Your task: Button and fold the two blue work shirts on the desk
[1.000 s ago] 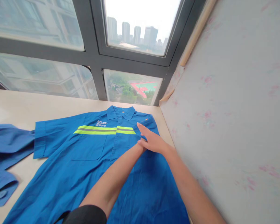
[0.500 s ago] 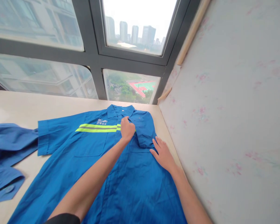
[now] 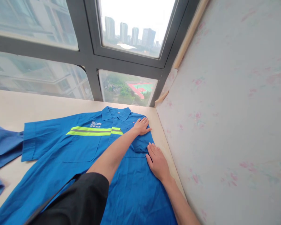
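Note:
A blue short-sleeved work shirt (image 3: 81,151) lies front side up, collar toward the window, with a yellow-green and grey stripe (image 3: 91,131) and white lettering across its chest. The sleeve on the right is folded inward over the front, while the left one stretches out sideways. My left hand (image 3: 141,126) rests flat on the shirt near the right shoulder, fingers extended, palm hidden. Lower down, my right hand (image 3: 158,161) lies open along the shirt's right edge, fingertips touching the cloth by the folded sleeve.
Another blue garment (image 3: 4,145) lies at the far left, partly out of view and touching the outstretched sleeve. The pale ledge (image 3: 49,104) ends at a grey-framed window (image 3: 128,62). A flowered wall (image 3: 215,125) rises close on the right, with peeling paper at its corner.
My left hand has gone from a closed grip at the shirt's front, below the collar, to lying flat near the right shoulder. My right hand stays open at the right edge.

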`<state>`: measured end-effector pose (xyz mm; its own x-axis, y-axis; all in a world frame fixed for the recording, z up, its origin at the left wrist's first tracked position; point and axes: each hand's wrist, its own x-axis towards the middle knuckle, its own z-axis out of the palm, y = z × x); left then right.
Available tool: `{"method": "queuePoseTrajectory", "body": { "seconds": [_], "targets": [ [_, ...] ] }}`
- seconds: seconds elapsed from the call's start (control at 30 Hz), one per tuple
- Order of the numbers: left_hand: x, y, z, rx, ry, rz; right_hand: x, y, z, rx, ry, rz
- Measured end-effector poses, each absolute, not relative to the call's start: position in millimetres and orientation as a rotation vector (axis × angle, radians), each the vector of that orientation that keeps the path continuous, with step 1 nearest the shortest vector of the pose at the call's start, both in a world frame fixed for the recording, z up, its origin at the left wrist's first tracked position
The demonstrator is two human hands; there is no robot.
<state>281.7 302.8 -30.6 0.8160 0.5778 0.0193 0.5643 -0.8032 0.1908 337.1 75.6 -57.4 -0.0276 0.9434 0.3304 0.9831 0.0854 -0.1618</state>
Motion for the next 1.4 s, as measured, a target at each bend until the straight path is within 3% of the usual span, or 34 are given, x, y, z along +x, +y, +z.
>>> {"method": "queuePoseTrajectory", "body": {
  "seconds": [0.27, 0.47, 0.73, 1.07, 1.4],
  "targets": [
    [272.0, 291.8, -41.1, 2.717, 1.264, 0.303, 336.3, 76.5, -58.9, -1.919, -1.926, -0.152],
    [262.6, 301.7, -39.8, 2.644, 1.276, 0.267, 337.6, 74.6, -56.2, -1.918, -1.860, -0.080],
    [233.2, 287.6, -9.7, 2.448, 1.480, 0.342, 339.4, 75.3, -55.0, -1.893, -1.842, -0.069],
    [150.1, 300.0, 22.2, 1.883, 1.537, 0.074, 342.8, 77.1, -60.2, -1.867, -1.807, -0.068],
    [146.3, 261.3, 16.1, 1.721, 1.612, 0.571, 345.0, 78.3, -62.8, -1.850, -1.759, -0.063]
  ]
}}
